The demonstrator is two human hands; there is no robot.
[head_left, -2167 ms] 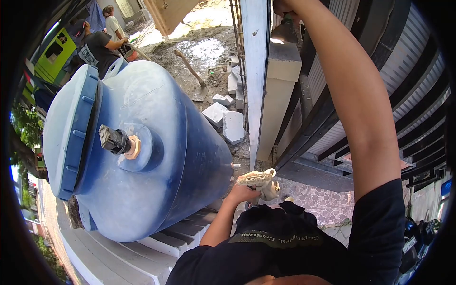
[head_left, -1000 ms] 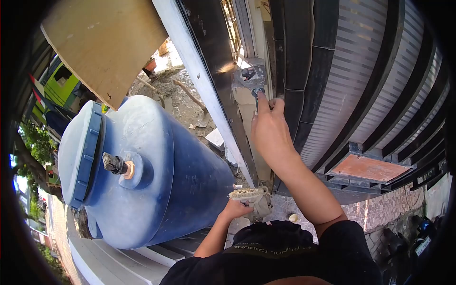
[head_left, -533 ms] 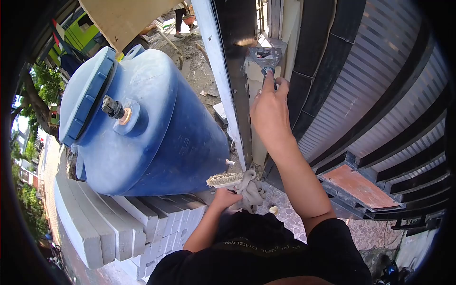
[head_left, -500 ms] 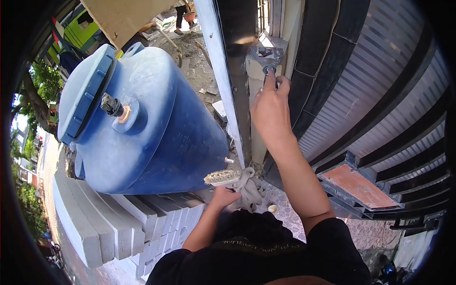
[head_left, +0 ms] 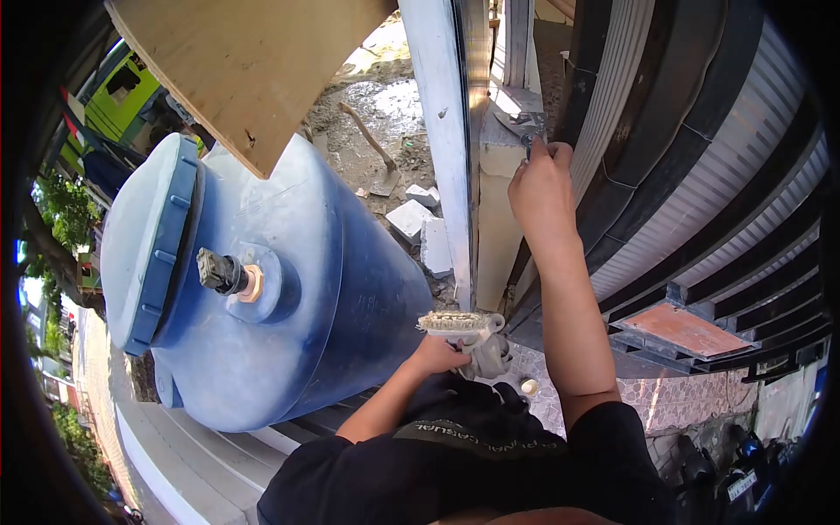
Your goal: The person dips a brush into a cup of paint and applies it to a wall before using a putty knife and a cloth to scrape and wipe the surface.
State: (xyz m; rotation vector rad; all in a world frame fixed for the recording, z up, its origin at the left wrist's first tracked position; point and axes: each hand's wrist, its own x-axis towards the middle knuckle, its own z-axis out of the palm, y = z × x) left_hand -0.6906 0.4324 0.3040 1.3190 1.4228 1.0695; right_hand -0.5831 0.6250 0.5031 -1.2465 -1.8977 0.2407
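My right hand (head_left: 544, 188), arm stretched forward, is closed around the handle of a scraper (head_left: 516, 125). Its flat blade lies at the ledge on top of a narrow plastered wall (head_left: 500, 179); whether it touches is hard to tell. Lower down, in front of my body, my left hand (head_left: 435, 353) grips a scrubbing brush (head_left: 457, 322) with pale bristles turned upward. A crumpled grey cloth (head_left: 490, 357) hangs beside the brush, at the same hand. Between the two hands runs a pale blue-white post (head_left: 436, 131), just left of the wall.
A large blue water tank (head_left: 367, 262) fills the left side, with a plywood sheet (head_left: 254, 70) over it. Grey blocks (head_left: 184, 464) are stacked below. Broken white blocks (head_left: 409, 220) lie on muddy ground. Dark metal slats (head_left: 700, 219) line the right; motorcycles (head_left: 731, 472) stand lower right.
The view has shifted, bringing more of the plywood and mud into sight. The scraper has gone from the wall's face to its top ledge. My left hand still holds the brush.
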